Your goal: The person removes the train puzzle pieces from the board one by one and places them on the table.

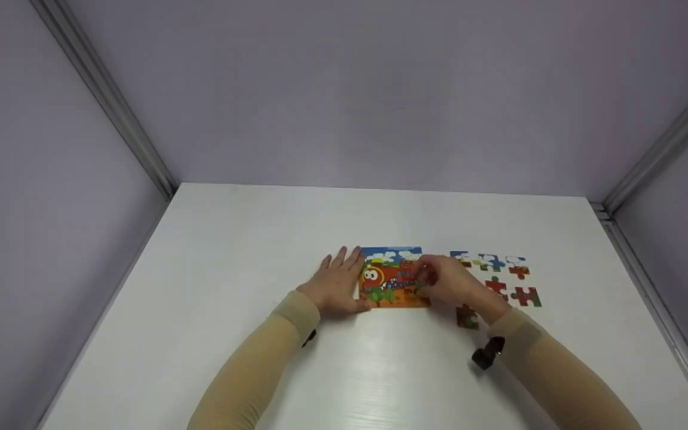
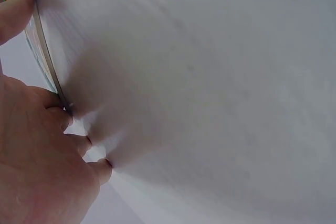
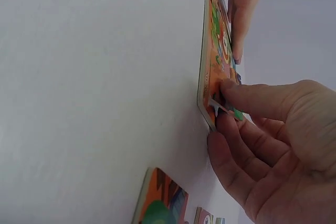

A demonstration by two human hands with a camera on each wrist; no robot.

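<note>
While the head camera looks down on the white table [image 1: 380,370], the left hand [image 1: 338,285] lies flat with straight fingers, touching the left edge of the puzzle board [image 1: 393,278]. The right hand [image 1: 448,280] is over the right part of the board with the fingers bent, and it seems to pinch a puzzle piece [image 1: 421,279] there. Loose pieces [image 1: 502,275] lie on the table just to the right of the board, and one more piece [image 1: 467,317] is near the right wrist.

From the left wrist view, the left hand [image 2: 37,156] rests on the table, and its fingers [image 2: 102,169] touch the surface beside the thin edge of the board [image 2: 44,56]. It holds nothing.

From the right wrist view, the right hand [image 3: 268,145] pinches a small piece [image 3: 223,106] between thumb and forefinger, against the lower edge of the board [image 3: 210,61]. The other fingers are curled under it. The left hand's fingers [image 3: 242,9] touch the far side of the board. Another piece [image 3: 160,200] lies on the table nearby.
</note>
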